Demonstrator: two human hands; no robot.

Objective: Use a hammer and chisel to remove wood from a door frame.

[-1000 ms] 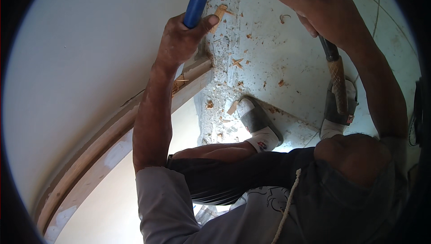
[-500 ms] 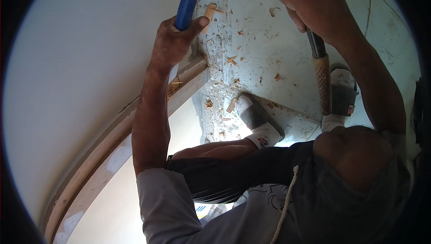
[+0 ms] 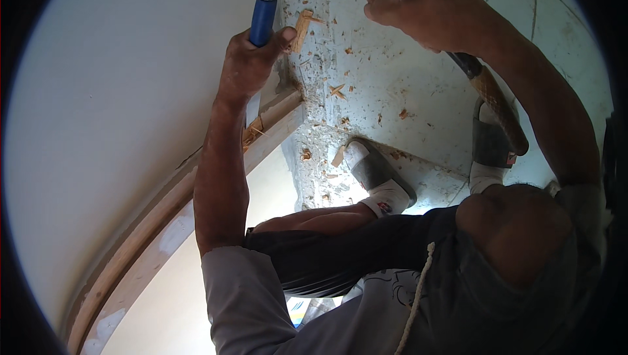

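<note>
My left hand (image 3: 247, 64) is wrapped round the blue handle of a chisel (image 3: 263, 20), its thumb out to the side. The chisel's flat blade shows below the fist and runs down to a cut in the wooden frame (image 3: 278, 114), where splinters curl up. My right hand (image 3: 422, 5) grips a hammer (image 3: 500, 106) partway along its dark handle, and the textured grip end sticks out behind the wrist. The hammer's metal head is at the butt of the chisel and appears to touch it. Part of the head is cut off by the upper edge.
A pale wall (image 3: 124, 93) rises to the left along the frame. Wood chips (image 3: 337, 91) and dust lie over the pale tiled floor (image 3: 418, 139), with a longer wood piece (image 3: 301, 31) near my left thumb. My sandalled feet (image 3: 383, 172) stand on the floor.
My right hand has swung left, bringing the hammer head into view at the chisel's butt. The hammer's grip end has tilted to the right. The left hand stays nearly in place.
</note>
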